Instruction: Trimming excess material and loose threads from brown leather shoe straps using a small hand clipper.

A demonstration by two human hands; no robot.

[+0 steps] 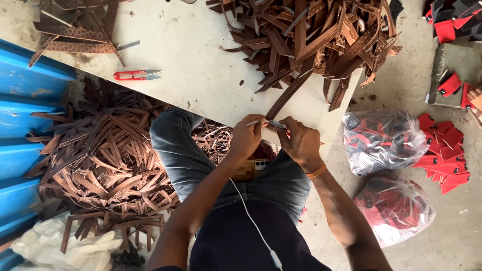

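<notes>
A seated worker's left hand (246,136) and right hand (299,140) meet at the near edge of a pale work board (191,65), both closed on the near end of a long brown strap (287,95) that runs diagonally up twd a big heap of brown straps (311,35) at the board's far side. The left hand also pinches a thin silver tool (257,122) against the strap end; the right hand, w/ an orange band (316,171) at the wrist, grips just beside it. Red thread snips (135,75) lie well apart on the board's left. A 2nd pile of brown straps (100,155) covers the floor by the left knee. Right of the board, 2 clear bags of red pieces (384,140) sit near loose red pieces (447,160). A phone (253,168) rests on the lap, white cable (253,221) trailing down.
</notes>
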